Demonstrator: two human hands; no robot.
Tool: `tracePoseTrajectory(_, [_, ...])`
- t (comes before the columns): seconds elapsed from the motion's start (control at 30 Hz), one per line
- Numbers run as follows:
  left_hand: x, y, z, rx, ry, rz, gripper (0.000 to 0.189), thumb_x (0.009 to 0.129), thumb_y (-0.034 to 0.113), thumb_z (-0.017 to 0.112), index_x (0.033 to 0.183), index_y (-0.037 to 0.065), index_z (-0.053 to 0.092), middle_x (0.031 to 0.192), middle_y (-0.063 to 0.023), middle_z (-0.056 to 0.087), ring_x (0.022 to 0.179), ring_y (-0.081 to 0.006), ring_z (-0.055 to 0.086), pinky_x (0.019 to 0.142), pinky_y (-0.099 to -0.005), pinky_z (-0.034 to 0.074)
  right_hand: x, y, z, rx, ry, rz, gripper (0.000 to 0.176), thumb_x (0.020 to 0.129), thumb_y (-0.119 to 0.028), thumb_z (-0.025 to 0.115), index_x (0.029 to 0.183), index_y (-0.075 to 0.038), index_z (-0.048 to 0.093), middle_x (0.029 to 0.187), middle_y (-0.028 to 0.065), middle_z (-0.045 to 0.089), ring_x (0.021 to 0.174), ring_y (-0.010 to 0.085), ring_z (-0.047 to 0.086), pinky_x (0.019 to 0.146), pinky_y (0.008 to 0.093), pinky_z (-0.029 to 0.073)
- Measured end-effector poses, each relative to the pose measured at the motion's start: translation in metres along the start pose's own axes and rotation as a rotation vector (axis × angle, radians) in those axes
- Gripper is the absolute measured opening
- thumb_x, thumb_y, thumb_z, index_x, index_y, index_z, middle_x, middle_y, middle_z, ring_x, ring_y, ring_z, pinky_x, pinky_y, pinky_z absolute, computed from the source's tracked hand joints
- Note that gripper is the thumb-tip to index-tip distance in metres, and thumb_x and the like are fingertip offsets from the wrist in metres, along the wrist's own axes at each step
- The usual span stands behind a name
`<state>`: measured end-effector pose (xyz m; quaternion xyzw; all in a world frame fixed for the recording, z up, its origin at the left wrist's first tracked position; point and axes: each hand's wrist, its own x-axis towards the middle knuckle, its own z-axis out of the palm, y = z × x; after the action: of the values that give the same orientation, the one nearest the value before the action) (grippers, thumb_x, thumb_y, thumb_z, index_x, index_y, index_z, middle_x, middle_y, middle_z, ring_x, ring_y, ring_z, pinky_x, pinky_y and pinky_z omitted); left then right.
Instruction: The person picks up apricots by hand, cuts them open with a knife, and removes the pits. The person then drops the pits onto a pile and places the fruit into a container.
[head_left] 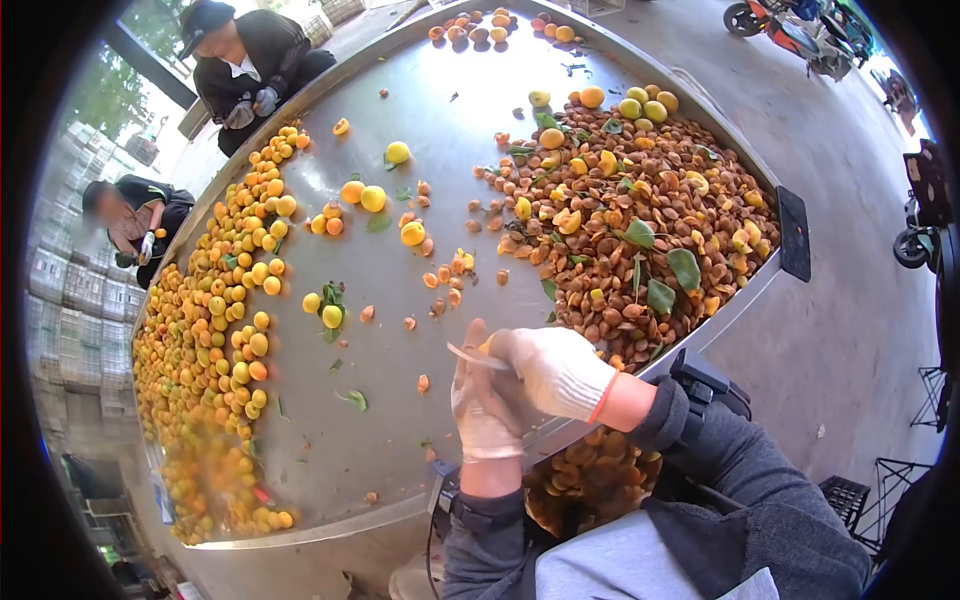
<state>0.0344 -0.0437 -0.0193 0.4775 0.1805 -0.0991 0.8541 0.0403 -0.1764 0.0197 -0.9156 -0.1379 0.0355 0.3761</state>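
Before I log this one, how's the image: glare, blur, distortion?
Head view: glare whitens the far end of the metal table; head view: a smudge blurs yellow fruit at lower left; head view: fisheye distortion bows the table's edges.

The gloved left hand (487, 405) and right hand (555, 372) meet above the near edge of the metal counter (390, 450), a pale strip (478, 357) at their fingers, with pits (600, 285) heaped right, apricots (200, 330) massed left, halves (590, 478) piled below, and two people (268, 55) beyond the left side.
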Motion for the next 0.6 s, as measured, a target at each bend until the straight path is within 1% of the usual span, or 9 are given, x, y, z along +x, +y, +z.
tracePoseTrajectory(0.07, [0.007, -0.012, -0.010, -0.087, -0.004, 0.003, 0.040, 0.097, 0.024, 0.050, 0.131, 0.004, 0.048, 0.113, -0.0105, 0.059, 0.102, -0.0235, 0.059, 0.094, -0.0365, 0.048, 0.000, -0.005, -0.006, -0.049, -0.020, -0.045, 0.013, 0.084, -0.019, 0.065, 0.091, -0.009, 0.064, 0.078, 0.0139, 0.065, 0.074, 0.0345, 0.066, 0.062, 0.0393, 0.052])
tracePoseTrajectory(0.13, [0.015, -0.014, -0.024, -0.202, -0.049, 0.036, 0.041, 0.097, 0.027, 0.051, 0.131, 0.004, 0.048, 0.114, -0.0118, 0.058, 0.104, -0.0246, 0.057, 0.094, -0.0385, 0.048, 0.006, -0.015, -0.025, -0.050, 0.079, 0.188, 0.015, 0.083, -0.021, 0.066, 0.092, -0.009, 0.064, 0.075, 0.0131, 0.064, 0.073, 0.0345, 0.066, 0.061, 0.0385, 0.052])
tracePoseTrajectory(0.23, [0.012, -0.006, -0.029, -0.452, -0.132, -0.077, 0.045, 0.095, 0.030, 0.055, 0.131, 0.003, 0.048, 0.116, -0.0131, 0.057, 0.109, -0.0246, 0.055, 0.095, -0.0406, 0.047, 0.008, -0.003, -0.035, 0.090, 0.198, 0.067, 0.016, 0.086, -0.023, 0.065, 0.097, -0.011, 0.067, 0.079, 0.0138, 0.067, 0.075, 0.0322, 0.067, 0.065, 0.0390, 0.053])
tracePoseTrajectory(0.3, [0.004, -0.001, -0.018, -0.365, -0.149, -0.053, 0.043, 0.097, 0.028, 0.050, 0.130, 0.001, 0.047, 0.116, -0.0140, 0.058, 0.108, -0.0255, 0.056, 0.096, -0.0397, 0.047, -0.001, -0.001, -0.021, 0.070, 0.119, -0.166, 0.018, 0.085, -0.019, 0.064, 0.102, -0.014, 0.068, 0.080, 0.0125, 0.067, 0.076, 0.0316, 0.067, 0.066, 0.0386, 0.053])
tracePoseTrajectory(0.37, [-0.002, 0.001, -0.014, -0.275, -0.163, -0.040, 0.041, 0.099, 0.026, 0.044, 0.130, -0.001, 0.047, 0.116, -0.0149, 0.059, 0.107, -0.0265, 0.058, 0.097, -0.0387, 0.047, -0.006, -0.003, -0.013, 0.009, 0.081, -0.176, 0.020, 0.082, -0.015, 0.064, 0.102, -0.013, 0.068, 0.081, 0.0114, 0.066, 0.077, 0.0316, 0.067, 0.066, 0.0388, 0.053])
tracePoseTrajectory(0.43, [-0.006, 0.003, -0.013, -0.262, -0.148, -0.053, 0.043, 0.097, 0.027, 0.048, 0.131, 0.000, 0.047, 0.115, -0.0170, 0.059, 0.107, -0.0267, 0.057, 0.098, -0.0395, 0.046, -0.004, -0.001, -0.012, -0.049, 0.018, -0.156, 0.022, 0.080, -0.014, 0.064, 0.101, -0.013, 0.068, 0.083, 0.0108, 0.067, 0.080, 0.0337, 0.066, 0.067, 0.0382, 0.053])
tracePoseTrajectory(0.5, [-0.010, 0.011, -0.015, -0.202, -0.134, -0.015, 0.043, 0.095, 0.027, 0.054, 0.128, 0.000, 0.050, 0.115, -0.0130, 0.058, 0.104, -0.0248, 0.058, 0.095, -0.0396, 0.048, -0.002, 0.003, -0.014, 0.000, 0.050, -0.172, 0.018, 0.084, -0.012, 0.062, 0.101, -0.009, 0.068, 0.082, 0.0109, 0.067, 0.075, 0.0272, 0.067, 0.066, 0.0354, 0.052])
tracePoseTrajectory(0.57, [-0.007, 0.022, -0.020, -0.134, -0.125, 0.013, 0.043, 0.092, 0.028, 0.060, 0.124, 0.000, 0.053, 0.115, -0.0090, 0.057, 0.101, -0.0230, 0.059, 0.091, -0.0397, 0.049, 0.003, 0.009, -0.024, 0.712, 0.198, 0.110, 0.012, 0.089, -0.010, 0.063, 0.099, -0.005, 0.067, 0.083, 0.0022, 0.065, 0.072, 0.0137, 0.061, 0.064, 0.0303, 0.050])
tracePoseTrajectory(0.6, [0.000, 0.031, -0.023, 0.239, -0.004, 0.021, 0.042, 0.089, 0.027, 0.063, 0.122, 0.002, 0.056, 0.114, -0.0088, 0.059, 0.100, -0.0237, 0.060, 0.089, -0.0389, 0.050, 0.003, 0.008, -0.036, 0.810, 0.223, 0.189, 0.014, 0.091, -0.011, 0.063, 0.100, 0.000, 0.066, 0.081, -0.0018, 0.060, 0.071, 0.0061, 0.052, 0.061, 0.0249, 0.046])
